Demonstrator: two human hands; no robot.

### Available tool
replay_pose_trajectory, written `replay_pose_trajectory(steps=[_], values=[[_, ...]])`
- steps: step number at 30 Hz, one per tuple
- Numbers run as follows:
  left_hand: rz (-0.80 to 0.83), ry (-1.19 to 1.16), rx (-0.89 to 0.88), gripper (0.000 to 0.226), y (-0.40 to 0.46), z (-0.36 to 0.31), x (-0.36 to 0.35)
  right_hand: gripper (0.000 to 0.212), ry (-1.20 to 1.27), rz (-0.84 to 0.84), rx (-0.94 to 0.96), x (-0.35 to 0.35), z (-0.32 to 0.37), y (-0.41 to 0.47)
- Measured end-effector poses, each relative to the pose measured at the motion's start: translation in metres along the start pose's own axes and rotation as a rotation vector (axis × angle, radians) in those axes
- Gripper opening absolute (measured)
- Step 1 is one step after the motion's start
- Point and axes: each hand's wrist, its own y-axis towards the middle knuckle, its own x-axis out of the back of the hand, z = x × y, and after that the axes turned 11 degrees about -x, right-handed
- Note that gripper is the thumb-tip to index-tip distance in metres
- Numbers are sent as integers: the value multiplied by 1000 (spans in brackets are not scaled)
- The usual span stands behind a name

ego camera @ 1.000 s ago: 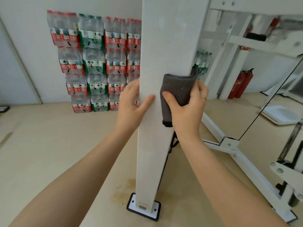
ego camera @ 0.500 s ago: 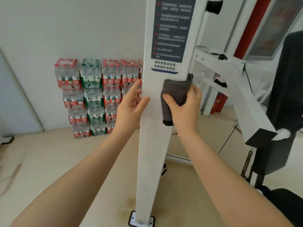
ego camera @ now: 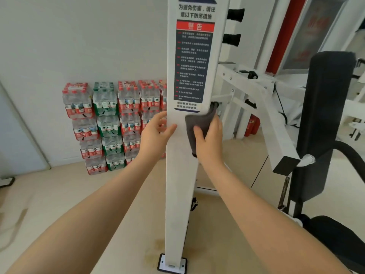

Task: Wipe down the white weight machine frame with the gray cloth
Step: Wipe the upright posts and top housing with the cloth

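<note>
A: Grip status?

B: Right hand (ego camera: 210, 139) holds the gray cloth (ego camera: 198, 127), folded, pressed flat against the white upright post (ego camera: 181, 184) of the weight machine frame. Thumb on the near face, fingers curled round the post's right edge with the cloth wrapped under them. Firm hold, by the look of it.

A: Left?

B: Left hand (ego camera: 156, 133) on the post's left edge at about the same height. Fingers relaxed and straight, thumb lying on the near face. Bracing, carrying nothing.

A: What's around the cloth?

B: Warning label (ego camera: 194, 62) just above it; the cloth's top edge sits right under the label's bottom border. Below the hands, bare white post runs down to the base plate (ego camera: 172, 265) on the floor.

A: Axis?

B: Post's long axis is vertical. Cloth sits on the right half of the near face plus the right edge, so strokes go up or down along it. Right hand is the working hand; the left is equally near but has no cloth.

A: Next-move concern?

B: My read: going up crosses the label, so press lightly on its edges. The angled white arm (ego camera: 262, 107) and black pad (ego camera: 327, 119) lie to the right, apart from the post; they look like later sections.

A: Background?

B: Stacked bottled-water packs (ego camera: 110, 123) against the far wall, left of the post. Irrelevant.
</note>
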Motion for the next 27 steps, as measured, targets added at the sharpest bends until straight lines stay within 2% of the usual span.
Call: replay_pose_trajectory(steps=[2, 7, 12, 15, 19, 22, 27], values=[[-17, -21, -31, 34, 7, -7, 0, 52, 62, -91, 57, 5, 26, 14], [-70, -95, -110, 32, 33, -30, 5, 59, 102, -171, -9, 1, 49, 30], [-16, -68, -192, 49, 42, -31, 6, 62, 85, -148, -91, -10, 10, 4], [23, -61, -203, 59, 52, -33, 7, 64, 134, -156, -77, -12, 16, 9], [70, -74, -263, 57, 61, -34, 10, 66, 218, -179, 30, -4, 59, 38], [72, -137, -242, 55, 63, -34, 12, 61, 233, -182, 37, 7, 93, 62], [-32, -148, -215, 42, 66, -42, 7, 51, 240, -136, 56, 20, 108, 74]])
